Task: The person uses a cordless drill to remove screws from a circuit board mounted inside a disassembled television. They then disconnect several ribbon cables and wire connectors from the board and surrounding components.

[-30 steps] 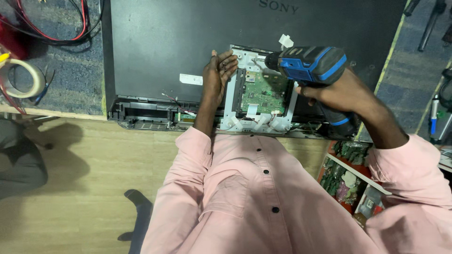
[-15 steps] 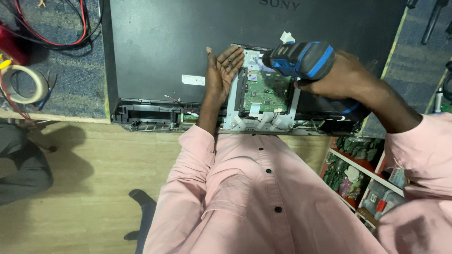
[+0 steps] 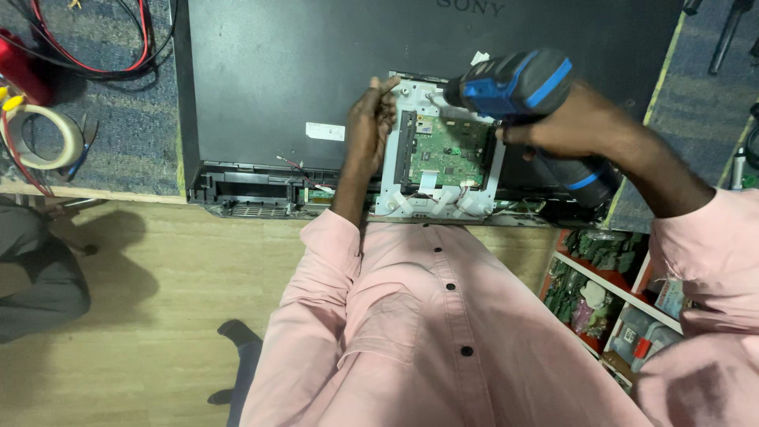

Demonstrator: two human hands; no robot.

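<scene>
A large black flat-panel set (image 3: 316,71) lies face down on a bench. On its near edge sits a white metal bracket (image 3: 391,186) carrying a green circuit board (image 3: 451,150). My left hand (image 3: 368,126) rests on the bracket's left side, fingertips at its top left corner. My right hand (image 3: 569,122) grips a blue and black cordless driver (image 3: 514,83), whose tip points left at the bracket's top edge. Whether the bit touches a screw cannot be seen.
A roll of tape (image 3: 43,138), red and black cables (image 3: 87,39) and a red object (image 3: 20,75) lie on the blue mat at the left. A white shelf with green boards and boxes (image 3: 609,292) stands below on the right. A dark shape (image 3: 35,277) sits on the wooden floor.
The driver has shifted left and slightly up toward the bracket's top edge. My left hand has stayed on the bracket's left side.
</scene>
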